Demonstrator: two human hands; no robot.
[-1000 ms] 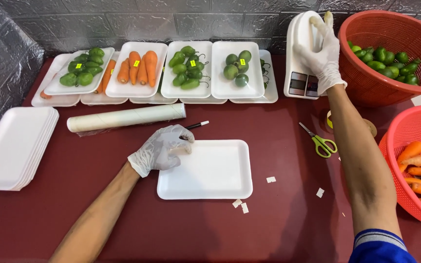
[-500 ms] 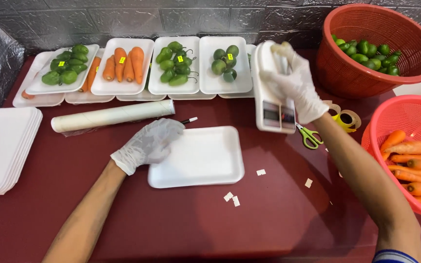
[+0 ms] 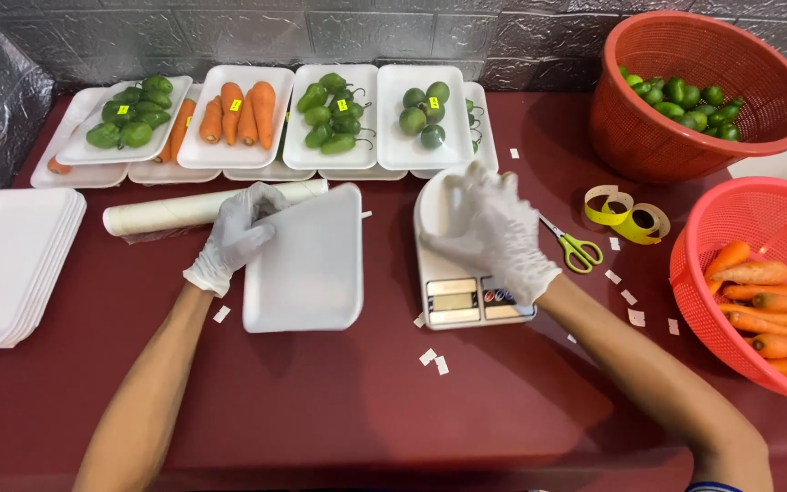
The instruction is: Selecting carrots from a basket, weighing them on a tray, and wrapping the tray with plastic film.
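While the white kitchen scale (image 3: 466,273) is covered and pressed from above by the gloved right hand (image 3: 495,235), fingers spread, it should be set flat and square on the table (image 3: 339,401). In the head view, the empty foam tray (image 3: 307,264) is gripped at its far left corner by the left hand (image 3: 234,235), fingers curled, just left of the scale. The tray should be kept level and centred on the platform.
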